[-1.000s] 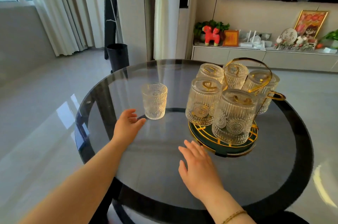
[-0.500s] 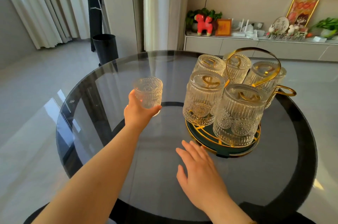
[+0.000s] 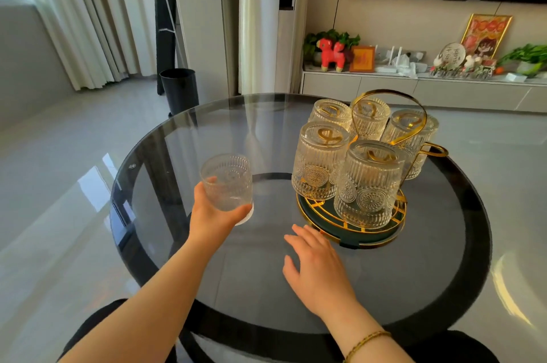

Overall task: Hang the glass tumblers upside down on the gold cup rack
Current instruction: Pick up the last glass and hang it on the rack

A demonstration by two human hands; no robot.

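Note:
My left hand (image 3: 214, 216) grips a clear embossed glass tumbler (image 3: 227, 185), held upright just above the round smoked-glass table (image 3: 384, 282), left of the rack. The gold cup rack (image 3: 393, 114) stands on a dark green round tray with gold trim (image 3: 367, 234) at the table's right centre. Several tumblers hang upside down on its pegs, the nearest one (image 3: 368, 183) at the front. One gold peg (image 3: 435, 151) on the rack's right side is bare. My right hand (image 3: 315, 266) rests flat on the table, fingers spread, just in front of the tray.
A black cylindrical bin (image 3: 179, 90) stands on the floor beyond the table's far left edge. A low cabinet (image 3: 414, 90) with a red toy horse (image 3: 331, 54), frames and plants runs along the back wall. Curtains hang at the left.
My left hand closed around the tumbler that stood on the table and lifted it off the glass top toward me. My right hand stayed flat on the table.

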